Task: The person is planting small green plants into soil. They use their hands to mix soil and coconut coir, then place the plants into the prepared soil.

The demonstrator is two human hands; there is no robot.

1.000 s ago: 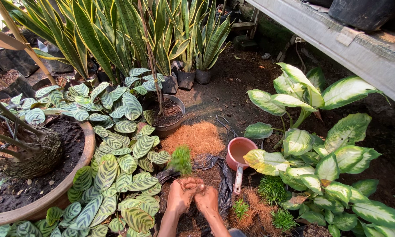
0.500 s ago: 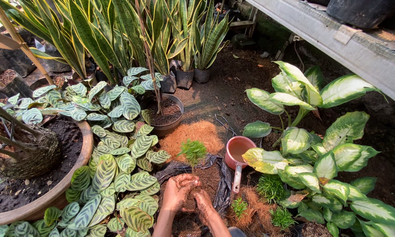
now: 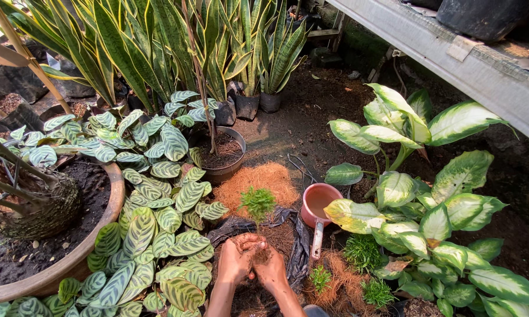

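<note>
Low in the middle of the head view, my left hand [image 3: 236, 258] and my right hand [image 3: 270, 269] are pressed together around the soil-covered root clump of a small green seedling [image 3: 257, 202]. The seedling's thin stem rises upright from between my fingers, its feathery top above them. Under my hands lies a black plastic bag [image 3: 297, 246] holding brown fibre and soil. A mound of orange-brown coconut fibre [image 3: 255, 181] lies just beyond the seedling.
A pink scoop with a handle [image 3: 318, 205] lies right of the bag. Several small seedlings [image 3: 361, 252] sit on fibre at lower right. Striped-leaf plants [image 3: 159, 205] crowd the left beside a large clay pot [image 3: 94, 246]. Variegated plants [image 3: 429, 199] fill the right; a metal bench edge [image 3: 470, 64] runs above.
My hands have stayed together around the root clump, shifting slightly. The seedling now stands more upright and higher above my fingers. The camera view has tilted a little.
</note>
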